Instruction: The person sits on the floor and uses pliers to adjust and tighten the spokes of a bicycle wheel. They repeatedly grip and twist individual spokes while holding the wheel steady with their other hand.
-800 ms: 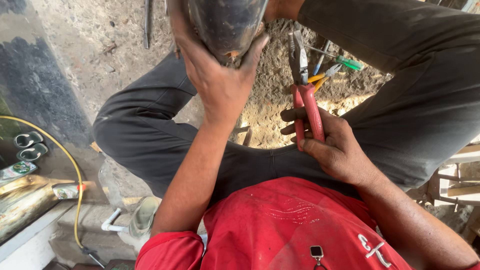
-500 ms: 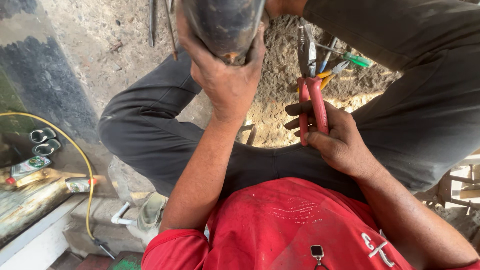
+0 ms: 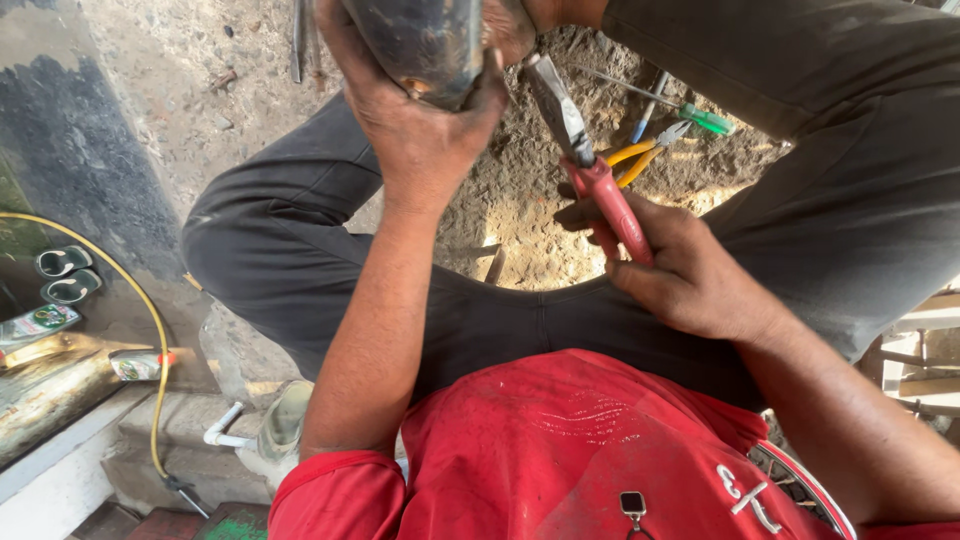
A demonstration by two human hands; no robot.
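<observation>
A dark, scuffed cylindrical metal part (image 3: 420, 45) is clasped from below by the left hand (image 3: 415, 130), held above sandy, gravelly ground (image 3: 520, 200). Red-handled pliers (image 3: 590, 160), gripped tightly by the right hand (image 3: 690, 270), have been tilted since earlier, their nose now brought against the part. Yellow-handled cutters (image 3: 640, 155) and a green screwdriver (image 3: 700, 118) lie beyond.

- One dark rounded object (image 3: 420, 45), gripped from beneath by one left hand (image 3: 415, 130).
- One pair of red-handled pliers (image 3: 595, 175), grasped by one right hand (image 3: 690, 270).
- One pair of yellow-handled pliers (image 3: 640, 155) on the ground.
- One green-handled screwdriver (image 3: 700, 117).
- One yellow hose (image 3: 150, 330).
- One white pipe fitting (image 3: 225, 430).
</observation>
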